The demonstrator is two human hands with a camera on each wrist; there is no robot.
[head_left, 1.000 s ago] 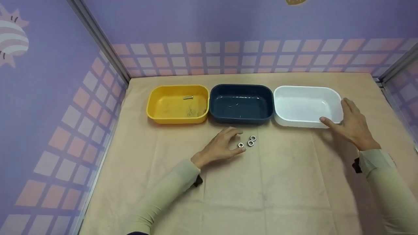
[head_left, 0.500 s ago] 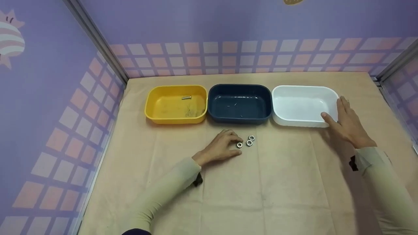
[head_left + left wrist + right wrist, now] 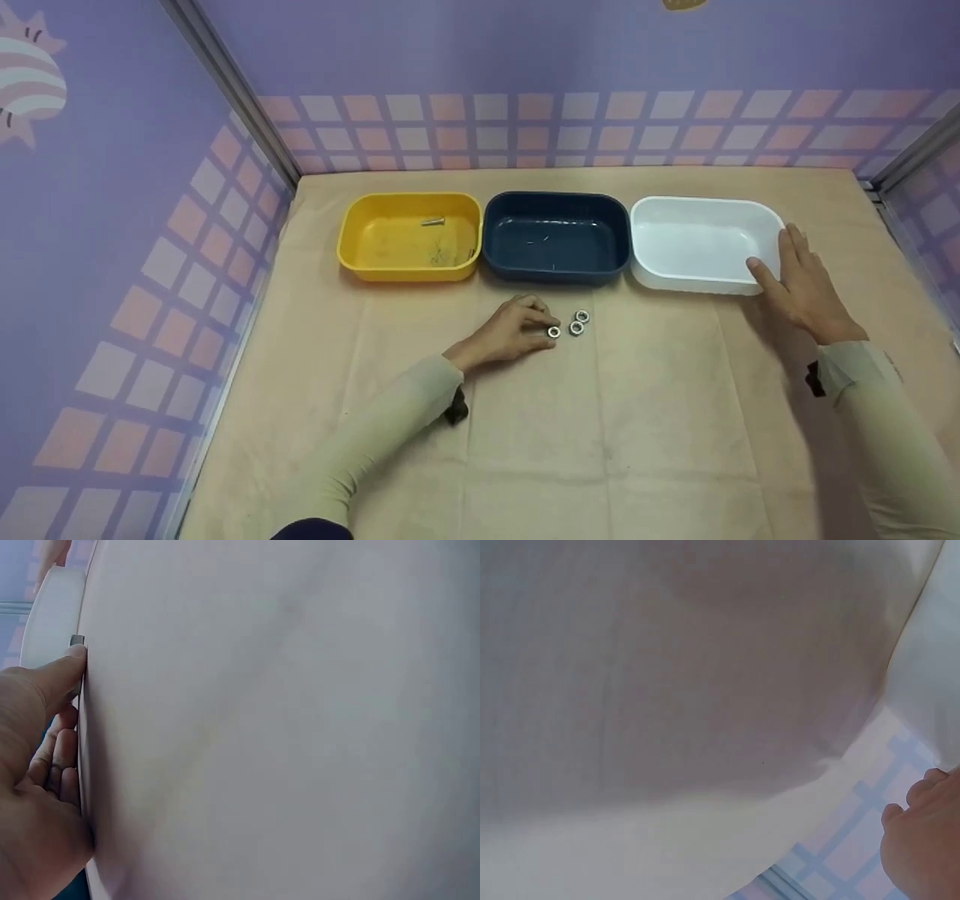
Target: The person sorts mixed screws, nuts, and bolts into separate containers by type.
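My left hand (image 3: 511, 330) pinches a small metal nut (image 3: 553, 331) between thumb and fingers, close over the cloth. In the left wrist view the nut (image 3: 77, 640) shows its edge at the thumb tip. Beside it to the right, two more nuts (image 3: 576, 328) lie touching on the cloth. My right hand (image 3: 810, 292) grips the near right corner of the white bin (image 3: 694, 284), its thumb over the rim and its fingers along the outer right side. The right wrist view shows only part of this hand (image 3: 926, 832) against the bin.
A dark blue bin (image 3: 555, 276) stands between the white bin and a yellow bin (image 3: 409, 275). A bolt (image 3: 433, 221) lies in the yellow one. Cream cloth (image 3: 540, 450) covers the table, with patterned purple walls (image 3: 525, 52) behind and at the sides.
My left thumb and fingers have closed in on the nearest nut. The right hand keeps its place at the white bin, its thumb slightly shifted. The other nuts and bins stay put.
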